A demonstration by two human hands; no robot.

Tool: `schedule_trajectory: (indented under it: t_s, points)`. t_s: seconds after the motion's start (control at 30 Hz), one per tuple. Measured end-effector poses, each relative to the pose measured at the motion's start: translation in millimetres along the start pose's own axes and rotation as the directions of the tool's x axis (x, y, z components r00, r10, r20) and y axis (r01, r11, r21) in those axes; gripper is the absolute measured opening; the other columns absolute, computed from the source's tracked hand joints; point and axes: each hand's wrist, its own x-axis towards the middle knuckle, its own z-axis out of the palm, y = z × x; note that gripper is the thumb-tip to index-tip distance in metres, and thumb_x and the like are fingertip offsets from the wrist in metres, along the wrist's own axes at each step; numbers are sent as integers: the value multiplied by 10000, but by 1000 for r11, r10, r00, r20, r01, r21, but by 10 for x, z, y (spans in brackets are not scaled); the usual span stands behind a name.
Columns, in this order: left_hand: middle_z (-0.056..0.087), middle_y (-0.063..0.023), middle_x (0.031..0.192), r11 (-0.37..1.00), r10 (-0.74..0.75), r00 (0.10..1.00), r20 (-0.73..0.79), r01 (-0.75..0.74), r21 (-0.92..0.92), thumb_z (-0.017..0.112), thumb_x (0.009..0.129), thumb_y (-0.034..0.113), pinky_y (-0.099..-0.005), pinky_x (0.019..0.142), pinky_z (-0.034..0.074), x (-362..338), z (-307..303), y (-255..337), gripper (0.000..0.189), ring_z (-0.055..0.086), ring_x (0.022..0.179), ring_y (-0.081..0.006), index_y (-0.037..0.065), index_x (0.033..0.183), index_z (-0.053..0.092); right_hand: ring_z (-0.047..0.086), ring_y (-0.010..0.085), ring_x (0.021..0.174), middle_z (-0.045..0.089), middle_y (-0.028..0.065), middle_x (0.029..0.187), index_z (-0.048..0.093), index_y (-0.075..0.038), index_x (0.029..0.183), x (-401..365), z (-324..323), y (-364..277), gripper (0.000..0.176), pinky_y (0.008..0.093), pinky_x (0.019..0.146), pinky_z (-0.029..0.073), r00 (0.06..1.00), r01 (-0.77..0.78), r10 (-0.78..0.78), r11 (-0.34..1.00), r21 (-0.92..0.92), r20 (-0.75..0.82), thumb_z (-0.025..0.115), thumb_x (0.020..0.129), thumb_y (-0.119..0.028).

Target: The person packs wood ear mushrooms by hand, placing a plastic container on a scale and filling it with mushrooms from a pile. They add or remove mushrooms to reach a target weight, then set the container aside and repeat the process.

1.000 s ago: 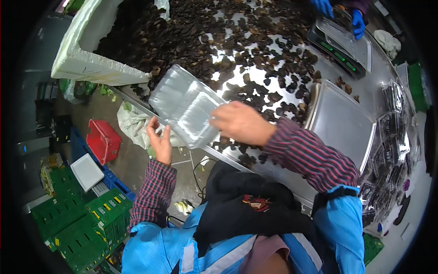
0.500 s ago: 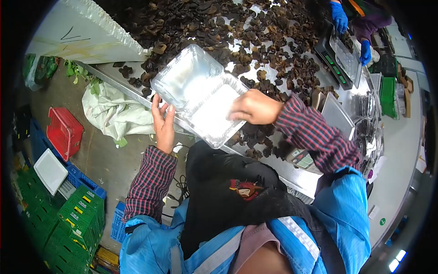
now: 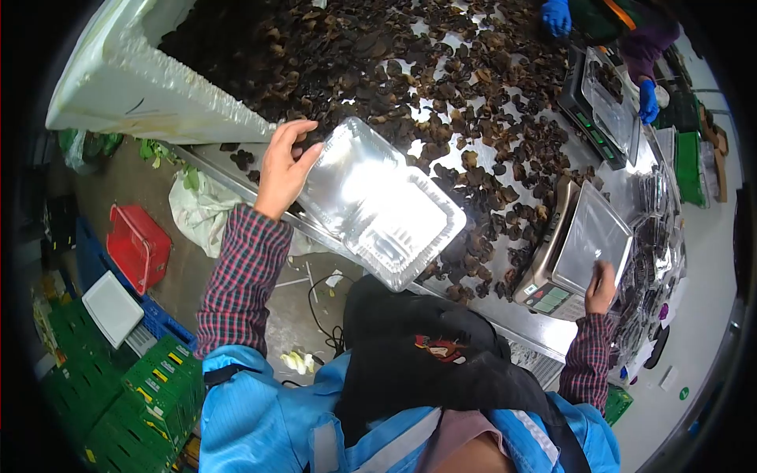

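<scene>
A clear plastic clamshell container (image 3: 441, 206), lid folded back, is tilted over the table's front edge. At the lid's left edge, my left hand (image 3: 282, 169) has its thumb against the plastic and its fingers curled, gripping it. My right hand (image 3: 601, 290) is at the right front edge of the weighing scale's metal plate (image 3: 593, 236); its fingers are partly hidden and blurred. Below that plate is the scale's display (image 3: 550, 298). Dark, wrinkled pieces resembling wood ear mushrooms (image 3: 378, 87) lie thickly across the metal table, beyond the container.
A white foam box (image 3: 169, 98) stands at the table's left. Stacked clear containers (image 3: 656, 213) line the right side. A co-worker's blue-gloved hand (image 3: 648, 101) is by a second scale (image 3: 587, 118). Green crates (image 3: 154, 386) and a red basket (image 3: 138, 246) are at lower left.
My right hand has left the container's inside and moved right to the scale's edge. The container sits slightly farther right in view, still with my left hand. The co-worker's hands have moved apart.
</scene>
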Motion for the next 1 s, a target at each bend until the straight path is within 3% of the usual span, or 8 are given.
schedule_trajectory:
  t_s: [0.03, 0.07, 0.23, 0.33, 0.5, 0.6, 0.8, 1.0]
  points:
    - [567, -104, 1182, 999, 1, 1000, 23, -2, 37, 658, 854, 125, -330, 852, 487, 140, -2, -20, 380, 586, 1022, -249, 45, 1215, 568, 611, 315, 891, 596, 177, 933, 568, 3, 1018, -117, -46, -28, 147, 370, 791, 482, 953, -226, 204, 971, 79, 226, 591, 879, -37]
    - [570, -115, 1184, 997, 0, 999, 45, -3, 74, 659, 856, 135, -334, 855, 489, 279, -7, -55, 380, 591, 1019, -264, 45, 1214, 567, 601, 308, 954, 602, 165, 982, 577, -4, 1046, -139, -106, -1, 182, 360, 811, 479, 960, -7, 6, 1000, 1, 281, 610, 876, -63]
    - [504, -170, 1325, 920, -97, 970, 223, 2, 393, 734, 789, 178, -404, 971, 449, 662, 25, -656, 613, 550, 1139, -358, 115, 1343, 480, 586, 320, 1038, 596, 151, 1085, 590, -19, 1136, 618, -4, -701, 310, 387, 907, 459, 972, -227, 204, 946, 232, 121, 661, 856, -131]
    - [295, -172, 1499, 834, -277, 893, 353, 41, 551, 849, 661, 175, -439, 1053, 412, 783, 167, -801, 1035, 458, 1247, -422, 318, 1491, 247, 568, 266, 1089, 545, 118, 1235, 513, -52, 1283, 1458, 607, -1284, 509, 350, 898, 464, 977, 22, -81, 957, 288, 195, 706, 820, -143]
    - [318, -218, 1427, 884, -263, 876, 405, 50, 465, 860, 608, 110, -427, 1010, 448, 1001, 248, -616, 1113, 488, 1200, -425, 320, 1499, 225, 437, 353, 1248, 417, 198, 1350, 313, -104, 1446, 2304, 1990, -2647, 989, 404, 1060, 383, 863, -42, -286, 781, 623, 417, 856, 622, -165]
    - [391, -212, 1317, 978, -22, 895, 446, -74, 197, 829, 631, 139, -418, 925, 486, 1108, 493, -754, 1009, 538, 1122, -413, 287, 1474, 295, 451, 385, 1208, 423, 200, 1307, 338, -171, 1432, 2558, 2258, -3371, 958, 419, 983, 427, 867, 78, -354, 790, 608, 350, 833, 612, -188]
    - [460, -147, 1202, 975, -35, 847, 531, -88, 205, 785, 621, 14, -380, 963, 467, 1488, 806, -406, 830, 537, 1138, -332, 125, 1360, 422, 515, 350, 1161, 471, 192, 1240, 429, -64, 1299, 2990, 2314, -3365, 792, 371, 979, 429, 896, -180, -236, 582, 793, 376, 762, 580, -46]
    - [569, -204, 1204, 957, 161, 920, 358, -235, 173, 812, 634, 139, -392, 956, 451, 1531, 902, 284, 752, 564, 1132, -337, -20, 1283, 467, 555, 328, 1093, 551, 167, 1127, 494, -48, 1211, 3135, 1836, -3076, 701, 372, 943, 449, 977, 49, -197, 562, 825, 77, 798, 581, -99]
